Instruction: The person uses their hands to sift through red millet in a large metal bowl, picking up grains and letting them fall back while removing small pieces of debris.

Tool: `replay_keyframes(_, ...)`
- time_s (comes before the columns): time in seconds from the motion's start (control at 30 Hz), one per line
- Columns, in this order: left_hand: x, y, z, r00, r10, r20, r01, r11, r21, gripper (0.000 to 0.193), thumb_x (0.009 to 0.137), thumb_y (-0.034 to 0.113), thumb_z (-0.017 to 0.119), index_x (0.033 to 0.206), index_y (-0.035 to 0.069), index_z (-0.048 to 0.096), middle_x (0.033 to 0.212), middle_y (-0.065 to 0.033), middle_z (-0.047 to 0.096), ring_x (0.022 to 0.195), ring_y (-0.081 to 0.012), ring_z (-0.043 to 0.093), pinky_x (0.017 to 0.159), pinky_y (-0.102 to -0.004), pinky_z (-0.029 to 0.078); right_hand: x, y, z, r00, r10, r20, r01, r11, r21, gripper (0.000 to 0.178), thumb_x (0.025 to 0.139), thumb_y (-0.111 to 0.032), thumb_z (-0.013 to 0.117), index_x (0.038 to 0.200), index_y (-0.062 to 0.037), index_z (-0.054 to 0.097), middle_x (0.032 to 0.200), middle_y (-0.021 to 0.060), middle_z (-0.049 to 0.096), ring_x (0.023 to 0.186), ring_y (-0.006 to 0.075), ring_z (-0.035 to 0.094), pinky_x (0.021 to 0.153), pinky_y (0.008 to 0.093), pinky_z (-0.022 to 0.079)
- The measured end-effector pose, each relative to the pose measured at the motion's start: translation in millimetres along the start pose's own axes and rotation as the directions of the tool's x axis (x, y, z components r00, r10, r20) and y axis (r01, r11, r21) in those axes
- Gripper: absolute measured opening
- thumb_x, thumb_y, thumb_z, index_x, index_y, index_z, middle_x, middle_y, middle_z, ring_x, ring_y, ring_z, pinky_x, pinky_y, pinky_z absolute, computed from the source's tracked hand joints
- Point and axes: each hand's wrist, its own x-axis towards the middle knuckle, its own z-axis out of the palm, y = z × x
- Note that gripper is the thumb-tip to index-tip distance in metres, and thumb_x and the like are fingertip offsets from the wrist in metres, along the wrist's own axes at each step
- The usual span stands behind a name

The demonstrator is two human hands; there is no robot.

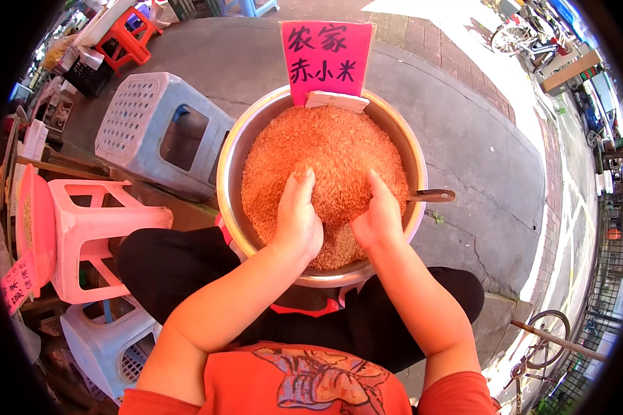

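Observation:
A wide metal basin point(419, 149) stands between my knees, heaped with small reddish grains that look like red rice point(325, 135). Both my hands are sunk in the grain at the near half, palms turned toward each other and thumbs up. My left hand point(300, 214) and my right hand point(379, 213) cup a mound of it between them; their fingers are mostly buried. Grains between the hands look blurred. A scoop with a dark handle point(432, 196) lies at the right rim, its other end hidden in the grain. At the far rim a pink handwritten sign point(329, 59) stands upright.
Left of the basin are a grey-blue plastic stool point(138, 117) lying tilted, a pink stool point(83, 228) and another pale blue stool point(100, 332). A red stool point(128, 41) stands farther back. Grey pavement point(484, 173) stretches rightward. Bicycles stand along the right side.

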Motion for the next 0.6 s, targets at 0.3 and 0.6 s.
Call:
replay_keyframes(0.3,159.8,41.1,-118.2,0.927,0.248,-0.281,0.116,0.523,0.844,0.052,0.09,0.046,0.047,0.129,0.011,0.05,0.131,-0.0163,0.047,0.124,-0.0298,0.039,0.104,-0.0432,0.028,95.8,-44.0,-26.6,0.939,-0.322,0.122,0.244,0.372,-0.895,0.054,0.091,-0.036,0.049,0.128,0.0039,0.047,0.132,0.0186,0.045,0.121,0.0277,0.044,0.1,0.0382,0.034)
replay_keyframes(0.6,128.6,2.4,-30.1,0.986,0.074,-0.152,0.0,0.9,0.436,0.037,0.091,0.031,0.057,0.104,-0.003,0.061,0.104,-0.0112,0.063,0.095,-0.0186,0.058,0.085,-0.0312,0.044,99.4,-26.7,-35.4,0.952,-0.249,-0.177,0.077,0.756,-0.65,0.049,0.091,-0.038,0.05,0.119,0.0012,0.056,0.111,0.0153,0.059,0.104,0.0259,0.053,0.092,0.0388,0.039)
